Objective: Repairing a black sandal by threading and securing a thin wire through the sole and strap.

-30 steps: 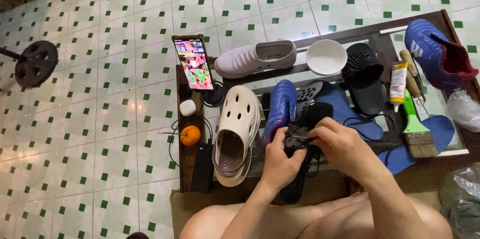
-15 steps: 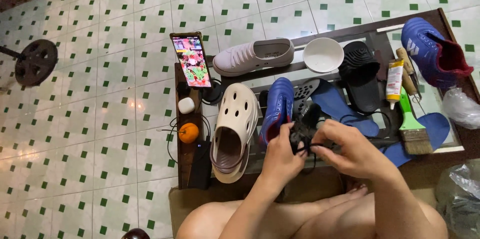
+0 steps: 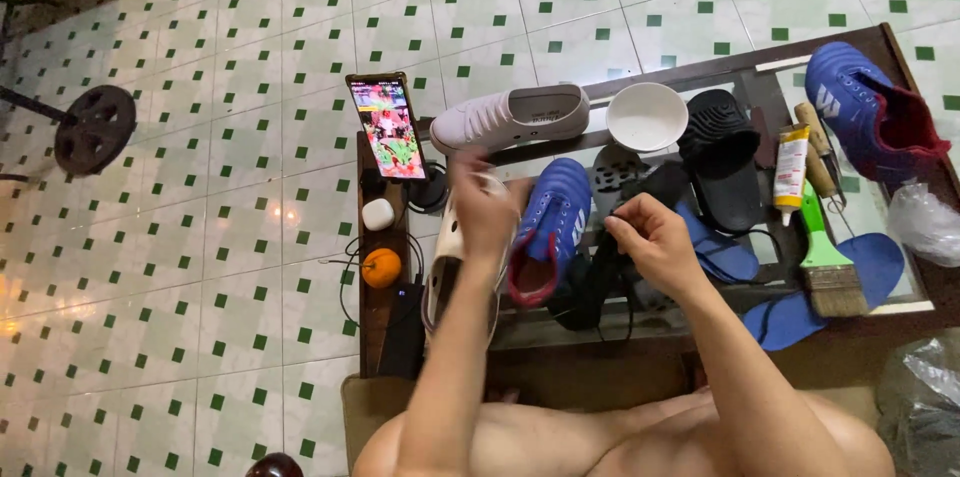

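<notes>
Here the left hand point(image 3: 482, 205) was raised over the cream clog point(image 3: 447, 272), blurred, fingers curled; whether it gripped anything could not be told. The clog lay on the bench point(image 3: 378, 332) near its left end, opening up, nothing visible inside. The right hand point(image 3: 648, 237) was pinched shut on a black strap or lace point(image 3: 612, 237) of a dark shoe point(image 3: 585, 287) lying at the front edge of the bench, just right of the blue boot point(image 3: 548, 227). That blue boot sat between the two hands, red lining showing at its opening, nothing in it.

At the back of the bench stood a white bowl point(image 3: 647, 117), which looked empty. Left of the bowl lay a white sneaker point(image 3: 512, 117) on its side. Right of the bowl sat a black slide sandal point(image 3: 722, 152). A second blue boot point(image 3: 870, 117) with red lining lay at the far right corner. A glue tube point(image 3: 790, 165) lay beside a green-handled brush point(image 3: 828, 262), with a blue insole point(image 3: 830, 287) partly under the brush. Another blue insole point(image 3: 715, 247) lay just past the right hand.

At the left end, a phone point(image 3: 388, 127) with a lit screen leaned upright, a small white case point(image 3: 377, 214) and an orange fruit point(image 3: 381, 267) in front of it. A clear plastic bag point(image 3: 925, 222) lay at the right edge, contents not readable. A weight plate point(image 3: 94, 129) rested on the tiled floor point(image 3: 200, 237), well apart from the bench.
</notes>
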